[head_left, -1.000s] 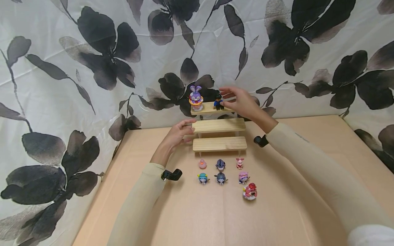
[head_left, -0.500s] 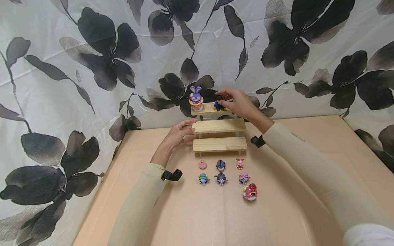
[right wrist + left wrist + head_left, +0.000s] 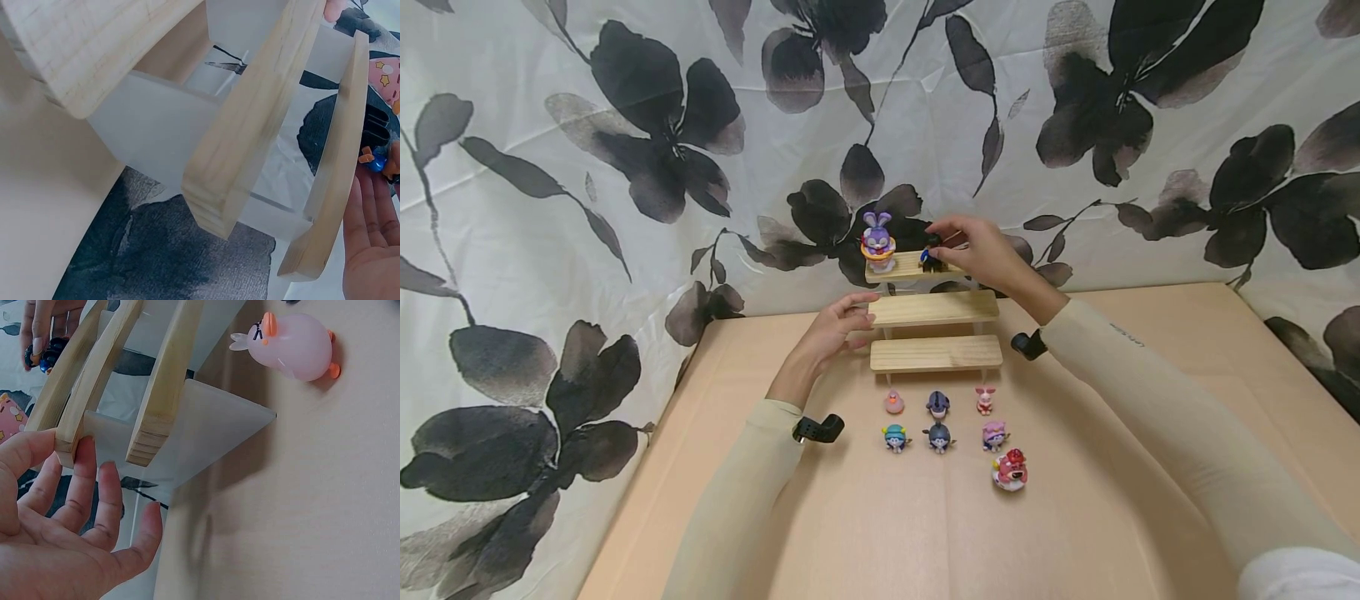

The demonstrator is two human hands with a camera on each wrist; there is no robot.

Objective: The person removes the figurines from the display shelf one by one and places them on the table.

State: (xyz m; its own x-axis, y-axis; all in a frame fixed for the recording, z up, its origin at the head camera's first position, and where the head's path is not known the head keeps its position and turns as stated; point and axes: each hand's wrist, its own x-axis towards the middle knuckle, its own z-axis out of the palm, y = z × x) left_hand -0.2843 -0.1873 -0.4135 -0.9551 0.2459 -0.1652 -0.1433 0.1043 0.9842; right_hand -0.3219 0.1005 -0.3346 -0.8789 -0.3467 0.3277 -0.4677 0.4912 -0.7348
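A three-step wooden display stand (image 3: 934, 310) with translucent side panels stands near the back of the table. On its top step sits a purple rabbit figurine (image 3: 878, 242). Toward the right of that step is a small black and blue figurine (image 3: 931, 262), pinched by the thumb and fingers of my right hand (image 3: 988, 252) and partly covered by them. My left hand (image 3: 827, 335) pinches the left end of the middle step (image 3: 78, 428) between thumb and index finger; its other fingers are spread.
In front of the stand is a row with a pink duck figurine (image 3: 893, 402), a dark blue figurine (image 3: 937, 404) and a pink pig figurine (image 3: 985, 400). Several more figurines stand nearer, including a red one (image 3: 1010, 470). A floral cloth (image 3: 685, 100) hangs behind.
The right hand has shifted slightly left, its fingers coming in over the black and blue figurine. The left hand stays at the middle step.
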